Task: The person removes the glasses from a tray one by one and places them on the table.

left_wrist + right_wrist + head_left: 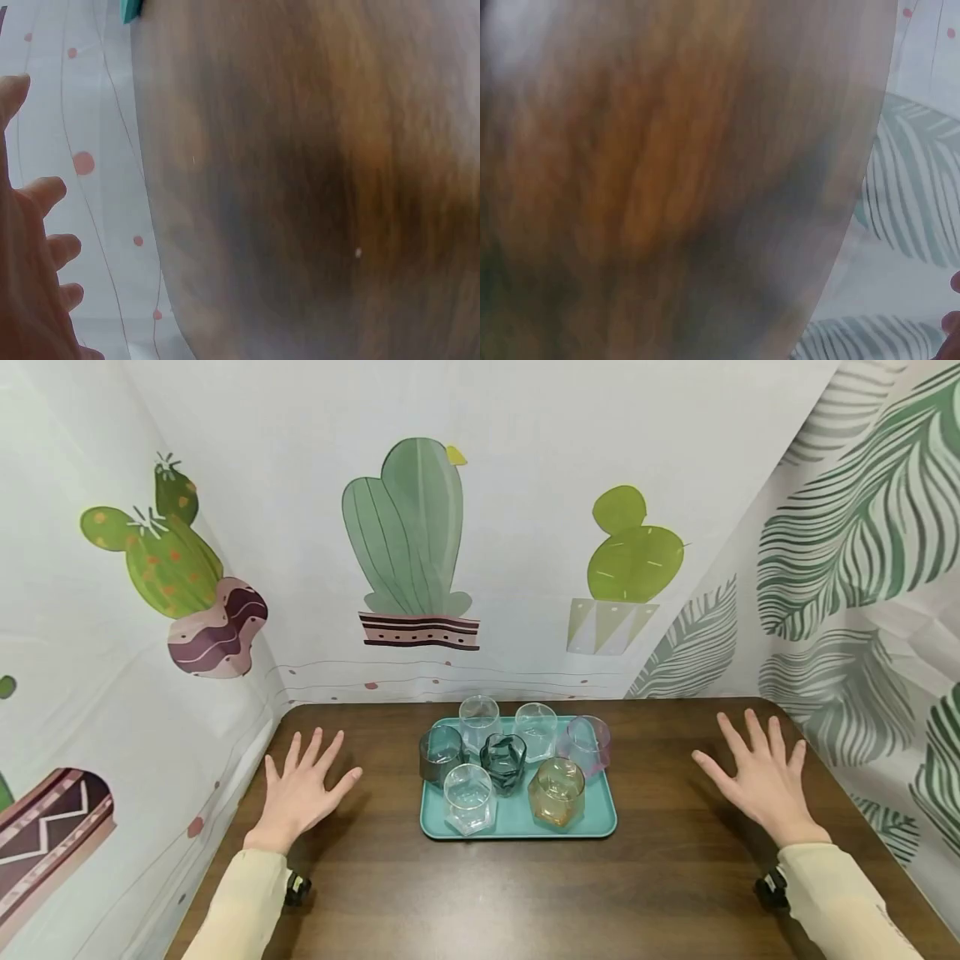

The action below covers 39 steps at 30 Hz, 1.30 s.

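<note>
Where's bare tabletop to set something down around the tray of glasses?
Bare table: between the left hand and the tray, between the tray and the right hand, and along the tray's near edge. Seven glasses crowd the tray.

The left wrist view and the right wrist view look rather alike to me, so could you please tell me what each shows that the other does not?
Only the left wrist view shows the left grip, with its fingers spread along the left side, and a small teal corner at the top, apparently the tray.

Only the right wrist view shows the fingertips of the right grip at the lower right edge, and the printed leaves.

Both show the brown table, partly blurred, and the pale backdrop with reddish dots.
</note>
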### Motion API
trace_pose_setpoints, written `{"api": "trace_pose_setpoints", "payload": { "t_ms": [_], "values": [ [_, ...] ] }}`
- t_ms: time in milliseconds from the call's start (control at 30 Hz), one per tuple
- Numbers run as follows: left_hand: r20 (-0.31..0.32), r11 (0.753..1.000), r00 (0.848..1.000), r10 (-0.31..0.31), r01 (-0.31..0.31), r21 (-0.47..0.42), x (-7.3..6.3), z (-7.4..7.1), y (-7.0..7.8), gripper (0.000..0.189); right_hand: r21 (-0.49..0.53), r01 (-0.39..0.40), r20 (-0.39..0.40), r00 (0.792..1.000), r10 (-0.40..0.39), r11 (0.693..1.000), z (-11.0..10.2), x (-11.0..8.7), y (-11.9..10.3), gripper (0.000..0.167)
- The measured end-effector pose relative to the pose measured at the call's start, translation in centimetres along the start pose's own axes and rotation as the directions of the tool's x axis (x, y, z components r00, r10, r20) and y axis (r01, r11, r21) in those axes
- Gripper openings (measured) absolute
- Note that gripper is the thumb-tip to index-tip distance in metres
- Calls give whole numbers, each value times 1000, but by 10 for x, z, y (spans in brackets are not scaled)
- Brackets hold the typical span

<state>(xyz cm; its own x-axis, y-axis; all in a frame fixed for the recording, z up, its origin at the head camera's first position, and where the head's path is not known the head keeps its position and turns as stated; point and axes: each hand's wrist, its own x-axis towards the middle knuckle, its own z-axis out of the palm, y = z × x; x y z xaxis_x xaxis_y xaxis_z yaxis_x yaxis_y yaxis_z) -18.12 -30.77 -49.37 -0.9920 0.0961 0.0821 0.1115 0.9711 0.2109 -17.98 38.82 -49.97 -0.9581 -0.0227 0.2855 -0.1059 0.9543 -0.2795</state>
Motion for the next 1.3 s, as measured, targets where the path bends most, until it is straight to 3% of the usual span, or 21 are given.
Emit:
{"api": "trace_pose_setpoints", "payload": {
  "t_ms": [433,633,800,967,1167,1300],
  "values": [
    [-39,988,999,12,-18,-153,-19,6,29,82,122,87,-86,993,-77,989,2,-7,-31,80],
    [-40,960,999,9,-20,-279,-26,11,46,82,162,108,-99,991,-93,981,3,-8,-48,78],
    [-46,911,999,4,-22,-412,-31,19,61,80,198,122,-93,990,-105,973,6,-7,-62,78],
    [-55,842,998,-17,-15,-540,-33,25,77,74,233,145,-93,988,-127,962,8,-6,-76,77],
    [-20,779,996,-89,57,-624,-36,33,93,68,283,146,-56,989,-136,948,13,-2,-91,77],
    [23,710,991,-134,113,-695,-36,40,102,64,314,132,-25,991,-130,940,19,1,-99,77]
  ]
}}
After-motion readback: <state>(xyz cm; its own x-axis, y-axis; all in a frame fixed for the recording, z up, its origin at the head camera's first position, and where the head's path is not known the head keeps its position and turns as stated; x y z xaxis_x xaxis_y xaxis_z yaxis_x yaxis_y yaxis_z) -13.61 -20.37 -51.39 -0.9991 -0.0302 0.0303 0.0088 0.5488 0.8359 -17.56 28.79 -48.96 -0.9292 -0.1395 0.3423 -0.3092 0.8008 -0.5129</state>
